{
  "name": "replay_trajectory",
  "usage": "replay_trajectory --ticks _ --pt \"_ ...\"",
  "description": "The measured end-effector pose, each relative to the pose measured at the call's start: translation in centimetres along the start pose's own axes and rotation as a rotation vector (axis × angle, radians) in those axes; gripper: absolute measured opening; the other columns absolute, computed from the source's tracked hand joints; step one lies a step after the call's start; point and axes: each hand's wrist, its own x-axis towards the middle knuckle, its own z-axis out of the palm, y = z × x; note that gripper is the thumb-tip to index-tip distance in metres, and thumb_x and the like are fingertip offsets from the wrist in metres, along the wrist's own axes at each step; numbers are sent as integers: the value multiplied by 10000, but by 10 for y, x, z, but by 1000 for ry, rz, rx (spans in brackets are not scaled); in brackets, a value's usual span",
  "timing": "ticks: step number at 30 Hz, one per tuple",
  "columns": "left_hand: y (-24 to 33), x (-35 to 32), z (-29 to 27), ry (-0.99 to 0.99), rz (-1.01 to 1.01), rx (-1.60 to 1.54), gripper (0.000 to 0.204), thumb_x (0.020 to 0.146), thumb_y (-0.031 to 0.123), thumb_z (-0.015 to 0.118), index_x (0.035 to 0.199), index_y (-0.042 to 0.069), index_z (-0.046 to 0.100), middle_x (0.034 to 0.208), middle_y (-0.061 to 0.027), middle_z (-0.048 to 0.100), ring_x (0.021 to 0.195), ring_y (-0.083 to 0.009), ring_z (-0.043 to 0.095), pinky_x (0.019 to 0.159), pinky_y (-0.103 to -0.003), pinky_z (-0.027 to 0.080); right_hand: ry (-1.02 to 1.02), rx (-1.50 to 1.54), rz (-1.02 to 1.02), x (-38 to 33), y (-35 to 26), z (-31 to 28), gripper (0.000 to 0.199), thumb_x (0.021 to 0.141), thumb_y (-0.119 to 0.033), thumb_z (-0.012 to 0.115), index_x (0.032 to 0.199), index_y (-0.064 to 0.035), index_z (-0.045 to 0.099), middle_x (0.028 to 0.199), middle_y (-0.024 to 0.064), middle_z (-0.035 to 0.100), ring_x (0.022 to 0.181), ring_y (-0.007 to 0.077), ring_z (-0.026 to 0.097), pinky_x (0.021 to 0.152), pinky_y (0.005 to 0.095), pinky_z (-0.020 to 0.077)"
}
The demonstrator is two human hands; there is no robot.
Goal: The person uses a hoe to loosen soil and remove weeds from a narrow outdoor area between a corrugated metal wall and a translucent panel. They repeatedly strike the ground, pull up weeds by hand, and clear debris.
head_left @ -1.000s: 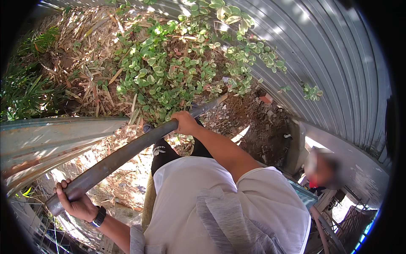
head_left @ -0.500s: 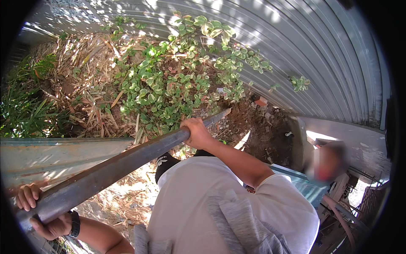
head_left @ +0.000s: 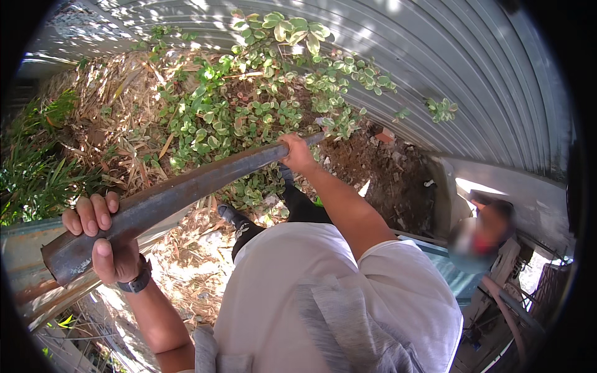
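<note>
We had the pole [head_left: 193,176] slanting across in front of us — our left hand [head_left: 126,256] clamped on its near end, our right hand [head_left: 300,154] wrapped around it toward the far end. The step in hand seemed to be steering it, and the next move likely called for a firm, even hold, clear of the leafy plants [head_left: 205,112] beyond the right grip. It looked long, dark grey and straight-sided — rusty brown in patches, pale scuffs beside the left grip.
</note>
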Motion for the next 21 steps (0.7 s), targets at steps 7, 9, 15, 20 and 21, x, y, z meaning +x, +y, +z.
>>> replay_trajectory --ticks 7,9,15,20,21 --pt "-1 -31 -9 383 51 137 293 944 113 624 1195 115 473 1051 -15 547 992 -178 502 1006 -426 382 -224 132 -285 22 69 17 361 664 -95 808 986 -38 656 886 208 694 852 406 682 757 456 534" --pt "7 -26 3 460 3 201 256 976 123 596 1200 81 480 1066 -34 562 1010 -181 507 1011 -424 389 -371 75 -163 26 52 4 367 643 -91 796 981 -41 662 879 201 706 842 400 691 749 452 538" --pt "61 -7 -6 811 62 417 248 1048 237 578 1089 -7 584 1050 -85 574 1016 -205 529 989 -413 434 -516 41 -150 -3 8 1 379 623 -83 761 991 -52 680 863 184 720 855 400 702 762 464 546" --pt "89 -52 -27 710 107 369 233 1043 206 564 1156 7 519 1054 -74 503 1016 -205 463 1008 -421 384 -408 17 -157 -40 -11 7 339 629 -80 763 956 -48 679 839 177 717 853 403 700 773 473 544" --pt "96 -62 -25 646 117 365 230 1041 202 564 1162 14 509 1061 -69 475 1019 -205 447 1017 -418 367 -442 34 -198 -44 -19 3 338 626 -88 770 947 -53 671 834 173 711 844 401 698 762 472 541"
